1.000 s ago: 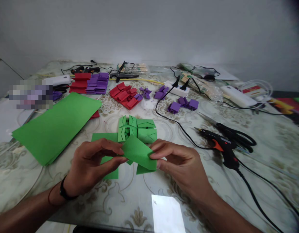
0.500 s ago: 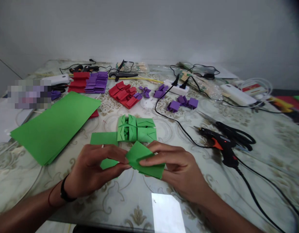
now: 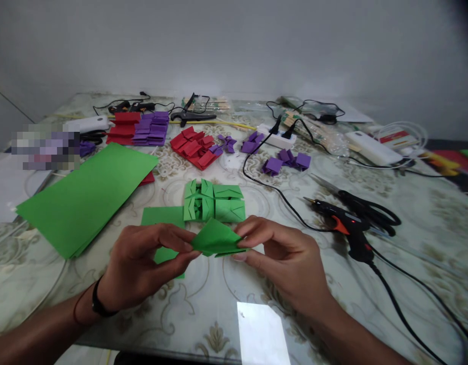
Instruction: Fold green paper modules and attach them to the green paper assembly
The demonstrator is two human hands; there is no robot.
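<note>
Between my two hands, above the table, is a folded piece of green paper (image 3: pixel 217 238). My left hand (image 3: pixel 148 261) pinches its left corner between thumb and fingers. On the other side, my right hand (image 3: pixel 285 258) pinches the right corner the same way. Just behind lie several folded green paper units (image 3: pixel 229 209), set side by side. A flat green paper sheet (image 3: pixel 163 216) rests on the table, partly hidden by my left hand. Further left is a stack of larger green paper (image 3: pixel 93 197).
A hot glue gun (image 3: pixel 344 223) and black scissors (image 3: pixel 365 205) lie at the right, with the gun's cable trailing to the front. Folded red units (image 3: pixel 194 148) and purple units (image 3: pixel 272 166) sit further back. A white power strip (image 3: pixel 275 137) has two plugs in it.
My right fingers have shifted from the face of the green paper to its right corner. The paper has tilted flatter and its folded edge now faces me. The other things have stayed put.
</note>
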